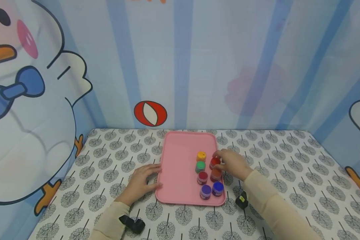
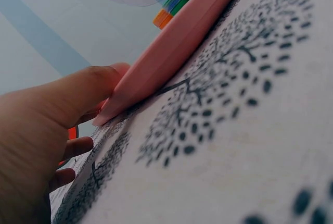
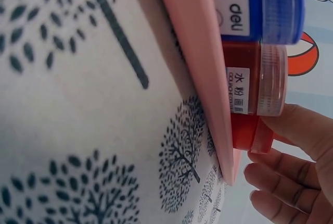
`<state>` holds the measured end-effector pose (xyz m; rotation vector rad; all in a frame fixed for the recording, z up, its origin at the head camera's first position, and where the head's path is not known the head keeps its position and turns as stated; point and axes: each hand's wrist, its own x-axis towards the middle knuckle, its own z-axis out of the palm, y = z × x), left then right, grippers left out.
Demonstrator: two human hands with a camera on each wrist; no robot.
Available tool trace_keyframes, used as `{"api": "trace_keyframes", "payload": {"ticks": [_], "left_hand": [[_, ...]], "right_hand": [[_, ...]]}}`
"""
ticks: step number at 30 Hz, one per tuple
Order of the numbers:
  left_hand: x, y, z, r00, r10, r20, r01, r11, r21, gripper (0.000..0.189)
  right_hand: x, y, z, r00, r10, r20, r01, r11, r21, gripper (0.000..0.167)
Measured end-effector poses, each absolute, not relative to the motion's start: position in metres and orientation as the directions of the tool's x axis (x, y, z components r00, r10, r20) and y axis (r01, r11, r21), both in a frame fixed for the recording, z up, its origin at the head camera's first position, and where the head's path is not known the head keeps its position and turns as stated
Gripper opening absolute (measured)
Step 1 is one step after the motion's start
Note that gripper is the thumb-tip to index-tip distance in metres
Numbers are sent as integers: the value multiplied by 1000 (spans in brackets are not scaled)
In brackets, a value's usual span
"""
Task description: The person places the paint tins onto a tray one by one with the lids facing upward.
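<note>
A pink tray [image 1: 180, 166] lies on the table, with several gouache paint jars standing in two columns along its right side. My right hand [image 1: 232, 162] reaches over the right rim and pinches a red paint jar [image 1: 214, 162] between thumb and fingers; the right wrist view shows the fingertips at its lid [image 3: 261, 136]. Just nearer stand a brownish-red jar [image 1: 216, 174] and a blue jar [image 1: 218, 188]. Beside them are a yellow-orange jar [image 1: 201, 156], a green jar [image 1: 200, 166], a crimson jar [image 1: 202, 177] and a purple jar [image 1: 205, 192]. My left hand [image 1: 141, 181], fingers spread, touches the tray's left rim.
A white tablecloth [image 1: 108, 180] with grey tree prints covers the table. Behind it hangs a pale blue striped backdrop [image 1: 180, 66] with cartoon birds printed at the sides. Each wrist wears a small black camera.
</note>
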<state>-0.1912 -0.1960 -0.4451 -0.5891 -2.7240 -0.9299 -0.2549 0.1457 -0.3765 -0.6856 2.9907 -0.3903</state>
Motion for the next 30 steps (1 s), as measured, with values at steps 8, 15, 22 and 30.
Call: {"api": "trace_keyframes", "payload": {"ticks": [8,15,22,30], "left_hand": [[-192,-196,-444,-903,302,305,425,724,543,53],[-191,-196,-444,-903,300,307,426,718,550,53],[-191,-196,-445,-898,302,319,435,714,549,52],[-191,-196,-444,-894,298,334,441,715,543,51]], "right_hand": [[-255,145,-376,-898,-440,20,-429,865,-261,33],[-256,145,-376,-905,-426,-4,-411,876,-252,35],[-256,146,-377,-904,-428,3,-414,874,-256,35],[-255,148,-374,-909,-418,-13,-399,876,-273,37]]}}
